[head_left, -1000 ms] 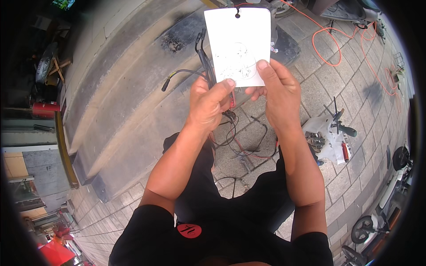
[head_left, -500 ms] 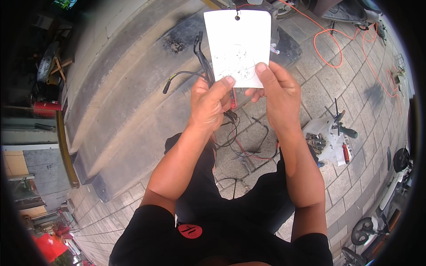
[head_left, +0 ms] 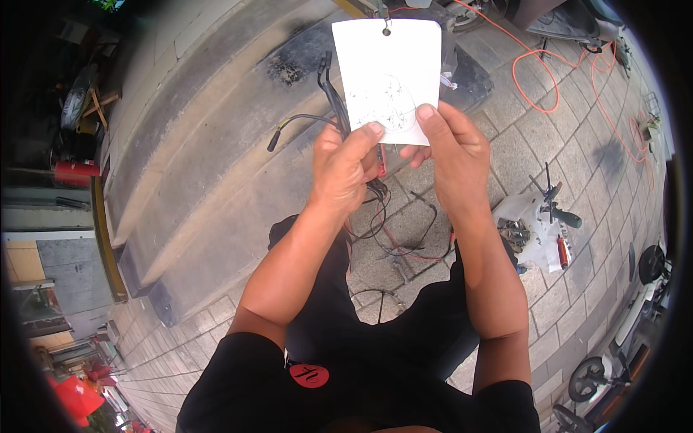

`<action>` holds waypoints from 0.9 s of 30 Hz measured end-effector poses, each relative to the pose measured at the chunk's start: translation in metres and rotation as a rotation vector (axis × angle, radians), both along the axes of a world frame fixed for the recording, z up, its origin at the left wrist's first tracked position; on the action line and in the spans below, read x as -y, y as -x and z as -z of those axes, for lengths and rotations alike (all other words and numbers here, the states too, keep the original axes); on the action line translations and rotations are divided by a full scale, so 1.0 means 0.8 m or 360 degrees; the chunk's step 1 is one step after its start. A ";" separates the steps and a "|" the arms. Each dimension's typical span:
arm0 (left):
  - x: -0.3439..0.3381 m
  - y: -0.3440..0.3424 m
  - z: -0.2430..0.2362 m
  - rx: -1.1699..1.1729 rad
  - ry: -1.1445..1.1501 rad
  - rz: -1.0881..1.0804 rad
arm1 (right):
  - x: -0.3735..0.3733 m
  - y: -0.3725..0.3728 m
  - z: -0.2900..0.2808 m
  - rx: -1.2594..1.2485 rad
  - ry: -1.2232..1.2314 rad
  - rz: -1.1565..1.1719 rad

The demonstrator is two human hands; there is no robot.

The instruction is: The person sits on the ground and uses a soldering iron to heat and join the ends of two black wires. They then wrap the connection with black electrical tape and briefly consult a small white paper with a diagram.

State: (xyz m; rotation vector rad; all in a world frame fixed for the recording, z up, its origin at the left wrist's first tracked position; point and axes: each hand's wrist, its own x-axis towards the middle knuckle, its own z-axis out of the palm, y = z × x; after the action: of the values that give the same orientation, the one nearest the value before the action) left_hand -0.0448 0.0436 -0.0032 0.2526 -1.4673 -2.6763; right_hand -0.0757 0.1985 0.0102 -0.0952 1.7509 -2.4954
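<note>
A white card (head_left: 386, 58) with a punched hole at its top and a faint printed diagram is held up between both hands. My left hand (head_left: 343, 162) pinches its lower left corner under the thumb. That same hand also grips a bundle of black cables (head_left: 334, 94) with connector ends sticking up and to the left. At the card's lower right edge, my right hand (head_left: 458, 148) is closed, thumb on the front and fingers behind. A red piece (head_left: 382, 160) shows just below the card, partly hidden by the left fingers. Thin black and red wires (head_left: 393, 245) hang down between my knees.
Stone steps (head_left: 209, 159) curve along the left. On the paving to the right lies a white plastic bag (head_left: 530, 224) with metal parts, a red-handled tool (head_left: 562, 252) and a dark-handled tool (head_left: 567, 216). An orange hose (head_left: 554, 86) loops at the upper right, near parked vehicles.
Almost nothing differs. The card and the hands sit very slightly lower in the picture, and both hands keep the same hold.
</note>
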 end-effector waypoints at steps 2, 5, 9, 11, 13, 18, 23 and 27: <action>0.000 0.000 0.000 0.0013 -0.0019 -0.0001 | 0.000 0.000 0.000 0.0006 -0.0004 -0.0004; -0.002 -0.001 -0.002 0.0023 -0.0029 -0.0025 | 0.000 0.000 0.001 0.0019 -0.0001 -0.0008; -0.001 0.000 -0.001 0.0025 -0.0055 -0.0024 | 0.000 0.000 0.002 0.0026 0.0004 -0.0017; -0.002 0.000 -0.005 0.0029 -0.0065 -0.0022 | 0.000 -0.001 0.002 0.0033 0.0006 -0.0022; -0.002 0.000 -0.004 0.0033 -0.0067 -0.0028 | 0.001 -0.002 0.000 0.0040 0.0020 -0.0032; -0.003 0.000 -0.002 0.0064 -0.0087 -0.0081 | 0.001 -0.002 0.001 0.0049 0.0009 -0.0059; -0.004 0.000 -0.003 0.0079 -0.0110 -0.0097 | 0.001 -0.005 -0.002 0.0044 -0.0034 -0.0081; 0.001 0.001 0.003 0.0065 -0.0114 -0.0063 | 0.001 -0.006 0.000 0.0023 -0.0065 -0.0107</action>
State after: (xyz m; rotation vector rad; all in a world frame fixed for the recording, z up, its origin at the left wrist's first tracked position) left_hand -0.0458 0.0432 -0.0052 0.3394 -1.3637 -2.7111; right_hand -0.0713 0.1974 0.0100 -0.1310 1.7619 -2.4063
